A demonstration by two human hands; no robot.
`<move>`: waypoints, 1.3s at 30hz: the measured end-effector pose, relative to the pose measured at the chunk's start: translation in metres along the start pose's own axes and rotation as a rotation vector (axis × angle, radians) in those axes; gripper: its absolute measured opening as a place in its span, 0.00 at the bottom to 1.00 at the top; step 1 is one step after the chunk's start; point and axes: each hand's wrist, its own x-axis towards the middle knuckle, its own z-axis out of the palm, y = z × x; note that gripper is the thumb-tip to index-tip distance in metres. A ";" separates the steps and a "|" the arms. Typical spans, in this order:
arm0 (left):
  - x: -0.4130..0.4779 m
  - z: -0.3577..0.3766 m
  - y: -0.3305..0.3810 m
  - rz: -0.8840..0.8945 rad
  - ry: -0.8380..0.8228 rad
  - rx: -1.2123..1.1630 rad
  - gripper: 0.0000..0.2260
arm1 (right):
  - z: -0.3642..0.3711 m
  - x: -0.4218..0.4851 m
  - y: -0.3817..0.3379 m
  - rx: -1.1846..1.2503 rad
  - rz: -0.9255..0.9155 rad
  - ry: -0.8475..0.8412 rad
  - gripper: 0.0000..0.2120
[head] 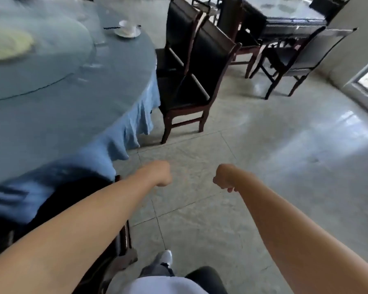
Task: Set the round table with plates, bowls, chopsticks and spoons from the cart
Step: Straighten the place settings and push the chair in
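Tableware is laid at only one place that shows: a white plate with a bowl on it, and dark chopsticks just beside it, their long axis running left to right along the far rim of the round table. Blur hides whether a spoon lies there. That setting sits well ahead and to the left of both hands, and the blue-clothed table fills the whole left side, so the left hand is the nearer one to it. Both the left and the right hand are curled into fists over the tiled floor, near each other but apart, and neither holds anything that can be seen. A glass turntable carrying a pale dish sits mid-table. The cart is out of view, so where the next pieces lie cannot be told; by my judgement, more must be fetched before another place can be laid. Dark chairs stand beside the table's right edge.
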 end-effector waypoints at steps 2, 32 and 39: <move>-0.016 -0.003 -0.034 -0.109 0.042 -0.044 0.15 | -0.013 0.011 -0.040 -0.102 -0.130 -0.047 0.10; -0.529 0.247 -0.560 -0.974 0.253 -0.337 0.07 | 0.359 -0.315 -0.677 -0.932 -1.051 -0.068 0.14; -0.550 0.272 -0.735 -0.965 0.314 -0.389 0.10 | 0.416 -0.337 -0.863 -0.734 -1.029 -0.114 0.12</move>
